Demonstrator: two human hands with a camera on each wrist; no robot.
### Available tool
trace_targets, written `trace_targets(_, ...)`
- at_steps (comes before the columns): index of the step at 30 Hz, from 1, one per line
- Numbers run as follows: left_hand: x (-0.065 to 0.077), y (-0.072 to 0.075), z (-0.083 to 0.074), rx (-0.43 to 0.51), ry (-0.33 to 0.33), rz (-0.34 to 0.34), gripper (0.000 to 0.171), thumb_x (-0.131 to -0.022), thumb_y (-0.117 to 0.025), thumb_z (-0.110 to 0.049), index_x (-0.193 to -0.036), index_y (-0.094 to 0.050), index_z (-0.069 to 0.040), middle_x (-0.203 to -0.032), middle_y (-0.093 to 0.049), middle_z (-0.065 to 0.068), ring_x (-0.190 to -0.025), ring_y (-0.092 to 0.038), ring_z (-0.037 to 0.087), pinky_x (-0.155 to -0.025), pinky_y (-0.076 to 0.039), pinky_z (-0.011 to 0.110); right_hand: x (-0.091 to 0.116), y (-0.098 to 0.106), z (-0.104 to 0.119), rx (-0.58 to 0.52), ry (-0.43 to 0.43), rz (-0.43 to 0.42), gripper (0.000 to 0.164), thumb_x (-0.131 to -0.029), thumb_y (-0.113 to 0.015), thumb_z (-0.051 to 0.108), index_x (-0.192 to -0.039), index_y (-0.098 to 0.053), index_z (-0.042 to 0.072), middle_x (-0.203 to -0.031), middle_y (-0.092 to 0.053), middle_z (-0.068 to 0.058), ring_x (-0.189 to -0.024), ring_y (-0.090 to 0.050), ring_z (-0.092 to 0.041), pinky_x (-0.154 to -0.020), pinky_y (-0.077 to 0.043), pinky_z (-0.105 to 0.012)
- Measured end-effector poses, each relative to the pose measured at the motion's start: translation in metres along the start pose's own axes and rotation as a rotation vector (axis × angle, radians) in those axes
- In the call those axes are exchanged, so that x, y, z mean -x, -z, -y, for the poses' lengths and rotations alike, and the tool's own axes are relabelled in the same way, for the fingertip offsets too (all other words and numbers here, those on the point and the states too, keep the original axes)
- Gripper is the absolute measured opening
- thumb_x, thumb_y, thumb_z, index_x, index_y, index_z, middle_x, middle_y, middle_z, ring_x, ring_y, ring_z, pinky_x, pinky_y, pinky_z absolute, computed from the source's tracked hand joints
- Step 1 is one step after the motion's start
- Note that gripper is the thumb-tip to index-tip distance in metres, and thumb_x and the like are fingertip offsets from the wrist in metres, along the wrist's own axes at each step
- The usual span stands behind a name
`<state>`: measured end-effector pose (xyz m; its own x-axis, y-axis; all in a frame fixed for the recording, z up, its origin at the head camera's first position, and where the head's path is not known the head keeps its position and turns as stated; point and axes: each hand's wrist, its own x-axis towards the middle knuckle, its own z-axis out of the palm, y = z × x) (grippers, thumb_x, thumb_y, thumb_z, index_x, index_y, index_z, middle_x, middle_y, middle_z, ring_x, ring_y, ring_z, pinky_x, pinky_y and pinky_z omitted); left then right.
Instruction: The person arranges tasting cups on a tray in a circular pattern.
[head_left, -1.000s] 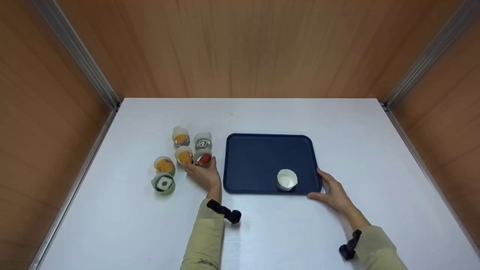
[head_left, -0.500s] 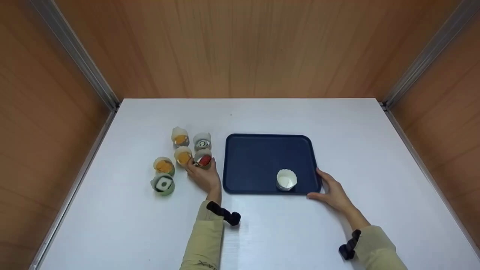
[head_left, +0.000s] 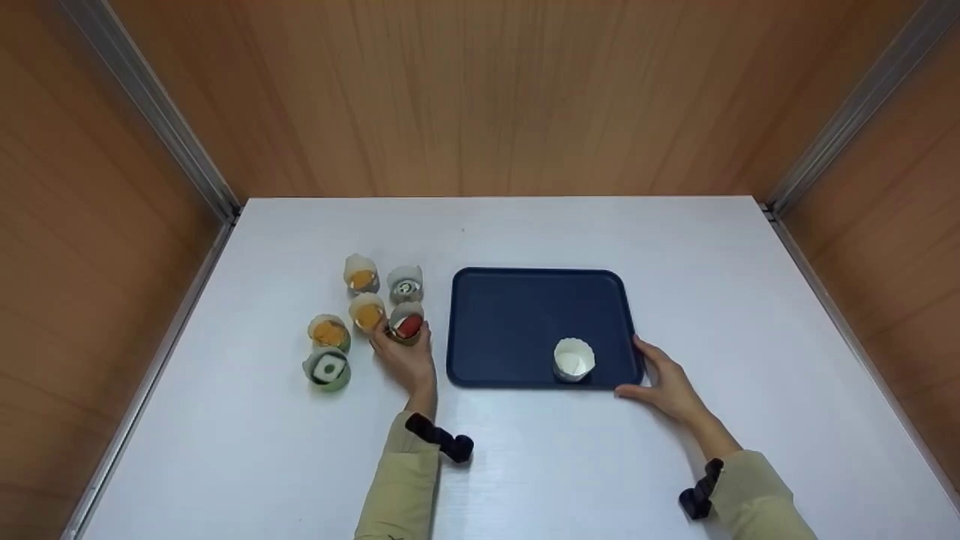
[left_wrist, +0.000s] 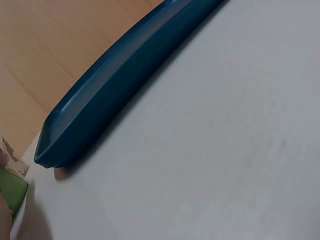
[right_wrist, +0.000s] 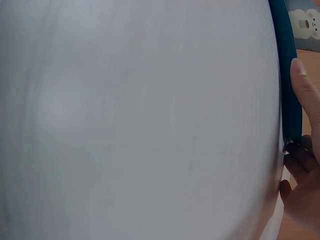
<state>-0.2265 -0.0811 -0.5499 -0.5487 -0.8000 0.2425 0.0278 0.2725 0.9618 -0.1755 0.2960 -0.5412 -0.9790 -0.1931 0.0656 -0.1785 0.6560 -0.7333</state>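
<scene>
My left hand (head_left: 405,360) holds a small paper cup (head_left: 406,334) with a red-topped piece in it, thumb and fingers on either side. In the left wrist view this cup's green side (left_wrist: 14,187) shows at the left edge. My right hand (head_left: 670,384) grips the near right corner of a dark blue tray (head_left: 525,322). The right wrist view shows its thumb (right_wrist: 301,82) against the tray's side and the other fingers curled at the corner. On the tray, near its front right, stands a white paper cup (head_left: 574,360).
Around the left hand stand several filled cups: one with orange filling (head_left: 367,313) right beside it, a grey one (head_left: 406,285) behind, another orange one (head_left: 361,276) farther back. An orange cup (head_left: 329,332) and a green cup (head_left: 328,368) stand farther left. Wooden walls (head_left: 480,97) enclose the table.
My left hand has drawn slightly toward me with the red-topped cup, widening the gap to the grey cup behind it. The right hand and the tray have stayed in place.
</scene>
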Motion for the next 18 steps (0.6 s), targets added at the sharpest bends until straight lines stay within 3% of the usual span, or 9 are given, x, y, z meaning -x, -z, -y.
trace_targets(9, 0.001, 0.008, -0.003, -0.010, 0.005, 0.077, 0.054, -0.059, -0.078, -0.002, -0.104, -0.048, 0.004, -0.108, -0.048, 0.018, -0.102, -0.048, 0.029, -0.089, -0.038, 0.037, 0.001, 0.000, 0.000, -0.006, 0.011, -0.005, 0.094, -0.062, -0.078, 0.034, -0.136, -0.030, 0.000, -0.137, -0.030, -0.021, -0.126, -0.025, -0.035, -0.102, -0.022, -0.045)
trace_targets(18, 0.004, 0.013, -0.008, -0.012, -0.070, 0.121, 0.051, -0.059, -0.078, -0.003, -0.100, -0.050, 0.004, -0.098, -0.050, 0.017, -0.092, -0.050, 0.028, -0.080, -0.041, 0.038, 0.002, 0.001, 0.002, -0.011, -0.024, 0.013, 0.095, -0.063, -0.077, 0.036, -0.136, -0.029, 0.000, -0.138, -0.028, -0.021, -0.127, -0.023, -0.035, -0.102, -0.021, -0.045)
